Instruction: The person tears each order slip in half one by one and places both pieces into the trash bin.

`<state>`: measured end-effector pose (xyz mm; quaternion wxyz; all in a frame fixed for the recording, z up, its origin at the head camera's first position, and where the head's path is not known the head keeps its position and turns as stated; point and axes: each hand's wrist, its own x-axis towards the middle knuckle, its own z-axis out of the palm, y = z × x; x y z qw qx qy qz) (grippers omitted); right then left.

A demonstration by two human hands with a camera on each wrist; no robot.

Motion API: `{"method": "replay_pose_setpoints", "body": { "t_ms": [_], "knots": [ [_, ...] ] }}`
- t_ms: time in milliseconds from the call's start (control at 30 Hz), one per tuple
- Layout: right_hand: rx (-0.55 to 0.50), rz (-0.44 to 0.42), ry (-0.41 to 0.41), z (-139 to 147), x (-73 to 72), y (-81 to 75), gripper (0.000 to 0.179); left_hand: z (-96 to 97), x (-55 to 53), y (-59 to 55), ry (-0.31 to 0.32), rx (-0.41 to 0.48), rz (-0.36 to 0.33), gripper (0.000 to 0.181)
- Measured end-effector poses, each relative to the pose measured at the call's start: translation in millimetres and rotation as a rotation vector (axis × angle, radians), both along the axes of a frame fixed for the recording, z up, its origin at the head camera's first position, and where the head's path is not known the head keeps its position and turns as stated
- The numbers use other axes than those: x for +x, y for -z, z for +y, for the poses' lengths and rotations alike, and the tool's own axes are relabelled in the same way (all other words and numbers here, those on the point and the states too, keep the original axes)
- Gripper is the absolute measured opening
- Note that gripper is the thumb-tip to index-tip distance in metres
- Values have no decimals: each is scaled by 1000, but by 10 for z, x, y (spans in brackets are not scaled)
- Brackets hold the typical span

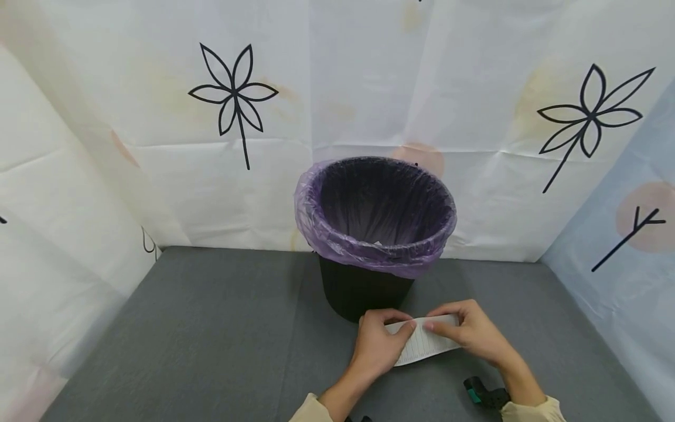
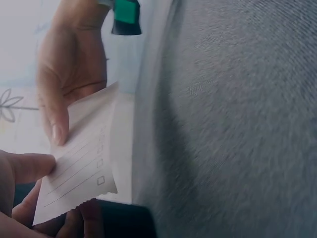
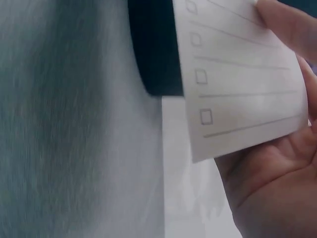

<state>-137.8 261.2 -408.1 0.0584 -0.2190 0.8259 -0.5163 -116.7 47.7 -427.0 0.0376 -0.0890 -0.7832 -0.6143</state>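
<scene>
Both hands hold one piece of white lined paper [image 1: 424, 346] by its upper edge, thumbs on the near face and fingers behind. My left hand [image 1: 377, 343] pinches it toward the left, my right hand [image 1: 474, 331] toward the right, with the two thumb tips close together. Printed lines with small checkbox squares run along the paper [image 3: 242, 84] in the right wrist view. One end of the paper [image 2: 81, 163] looks ragged and torn in the left wrist view. The hands are just in front of a black bin [image 1: 364, 287].
A purple plastic bag [image 1: 337, 246] lines the bin and folds over its rim. A small pale scrap [image 1: 378, 243] shows inside. Grey cloth [image 1: 211, 334] covers the table. White sheets printed with flowers [image 1: 358, 76] hang behind and at the sides. A black and green wrist device [image 1: 482, 394] sits by the right wrist.
</scene>
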Motion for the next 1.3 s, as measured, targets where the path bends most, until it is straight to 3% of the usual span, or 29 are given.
{"method": "replay_pose_setpoints", "body": {
  "t_ms": [367, 600, 933, 1300],
  "knots": [
    [-101, 58, 33, -331, 101, -49, 7, -318, 44, -97, 54, 74, 21, 11],
    [-116, 39, 58, -488, 124, -66, 7, -470, 43, -96, 94, 139, -19, 14],
    [-125, 51, 128, -661, 166, -135, 8, -636, 12, -204, 103, 92, 2, 13],
    [-182, 77, 115, -857, 171, -218, 10, -777, 3, -275, 85, 105, 15, 13]
  ]
}}
